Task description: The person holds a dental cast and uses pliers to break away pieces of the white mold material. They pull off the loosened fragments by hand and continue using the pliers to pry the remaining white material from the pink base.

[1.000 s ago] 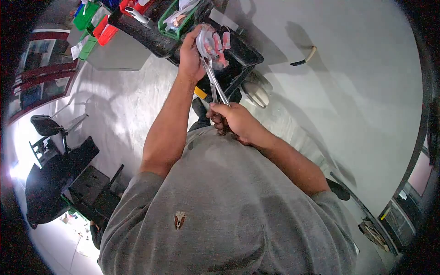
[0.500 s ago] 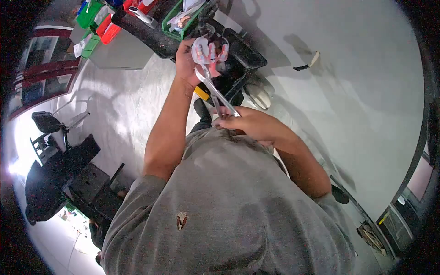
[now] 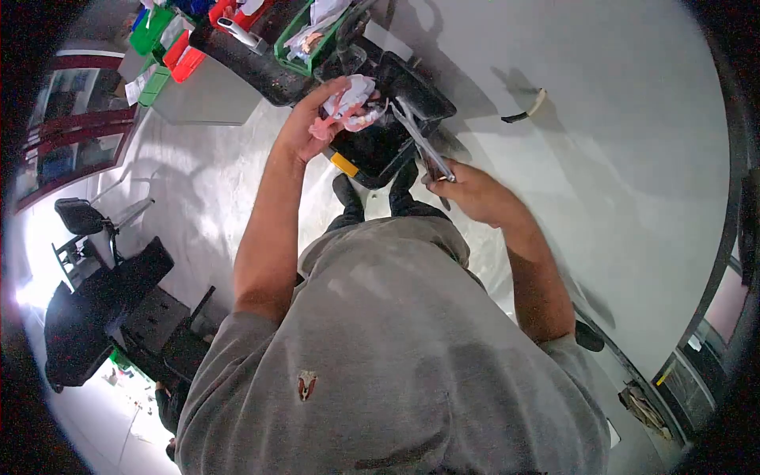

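My left hand [image 3: 305, 133] is wrapped round a white and pink piece that looks like a dental cast [image 3: 350, 99], with pink parts sticking out below it. It is held over a black bin [image 3: 372, 158] with a yellow patch on its rim. To the right, my right hand [image 3: 473, 192] grips the handles of long metal pliers [image 3: 423, 141]. Their jaws point up and left, close to the cast but seemingly apart from it. The fingers under the pliers' handles are partly hidden.
A green bin [image 3: 283, 54] with white scraps stands beyond my left hand. Nearby, a white handheld device [image 3: 240, 33] lies on a black surface. Red bins [image 3: 184, 59] are at the upper left. A curved tool with a black end [image 3: 526, 112] lies on the pale surface at right.
The cast has been turned in my left hand, its pink parts now facing lower left. My right hand has moved right with the pliers, whose jaws have come away from the cast's lower side.
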{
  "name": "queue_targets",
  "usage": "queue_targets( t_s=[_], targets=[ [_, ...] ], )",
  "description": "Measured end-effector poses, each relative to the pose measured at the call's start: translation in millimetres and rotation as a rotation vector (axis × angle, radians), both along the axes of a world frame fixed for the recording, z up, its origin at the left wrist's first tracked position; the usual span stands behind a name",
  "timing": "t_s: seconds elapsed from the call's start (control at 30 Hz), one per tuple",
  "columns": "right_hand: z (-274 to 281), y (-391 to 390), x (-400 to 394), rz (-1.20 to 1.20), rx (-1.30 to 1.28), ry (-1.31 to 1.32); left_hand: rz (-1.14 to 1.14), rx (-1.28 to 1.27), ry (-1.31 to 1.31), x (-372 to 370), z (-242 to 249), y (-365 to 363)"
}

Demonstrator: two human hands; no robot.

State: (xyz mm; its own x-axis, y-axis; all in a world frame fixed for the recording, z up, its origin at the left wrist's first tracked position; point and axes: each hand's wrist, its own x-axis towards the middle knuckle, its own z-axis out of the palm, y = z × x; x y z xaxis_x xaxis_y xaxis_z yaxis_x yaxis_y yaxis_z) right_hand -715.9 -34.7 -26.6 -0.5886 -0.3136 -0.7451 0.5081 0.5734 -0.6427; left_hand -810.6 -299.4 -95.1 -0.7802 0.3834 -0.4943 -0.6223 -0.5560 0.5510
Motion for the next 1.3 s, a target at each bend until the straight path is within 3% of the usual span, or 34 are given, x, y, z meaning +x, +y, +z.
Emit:
queue_targets(
  t_s=[0.07,0.13,0.27,0.37,0.43,0.57,0.7,0.77,0.93,0.97,1.03,1.07,1.13,1.2,1.3],
  targets=[
    [-1.7,-9.4,4.6,0.095,0.128,0.054,0.034,0.048,-0.028,10.7,16.8,3.2],
    [-11.7,-21.1,13.6,0.134,0.154,0.348,0.065,0.093,-0.058,13.5,20.0,6.2],
    [-2.3,-28.6,16.9,0.097,0.089,0.164,-0.126,0.250,0.025,15.1,12.9,1.1],
    [-0.6,-28.7,18.9,0.109,0.136,0.159,-0.118,0.176,0.059,20.9,13.8,4.7],
    [-3.4,-24.6,18.4,0.094,0.109,0.164,0.042,0.029,0.027,26.8,17.0,11.9],
    [2.0,-24.3,22.1,0.108,0.110,0.258,-0.023,-0.025,0.109,24.6,16.3,14.1],
    [10.2,-27.3,19.6,0.135,0.156,0.189,-0.099,-0.087,0.168,25.1,4.8,11.5],
    [1.7,-28.9,26.1,0.106,0.238,0.344,-0.109,-0.130,0.169,24.6,0.4,10.5],
    [-12.9,-31.4,21.7,0.144,0.150,0.346,-0.137,-0.458,0.288,25.7,-0.1,14.8],
    [-13.1,-33.8,20.6,0.130,0.153,0.322,-0.137,-0.458,0.288,26.0,2.3,14.3],
    [-11.0,-43.7,18.0,0.069,0.211,0.288,-0.099,-0.135,0.116,28.2,18.5,17.2],
    [-10.4,-47.9,17.9,0.009,0.268,0.250,-0.105,-0.132,0.115,34.5,14.5,21.0],
    [-14.2,-54.7,17.4,-0.011,0.238,0.227,-0.234,-0.700,0.657,47.4,2.8,26.7],
    [-26.5,-56.7,18.0,-0.024,0.202,0.205,-0.217,-0.738,0.648,44.2,-7.9,24.0],
    [-40.3,-52.4,26.1,-0.027,-0.002,0.396,-0.031,-0.694,0.653,45.8,-21.3,20.5]
  ],
)
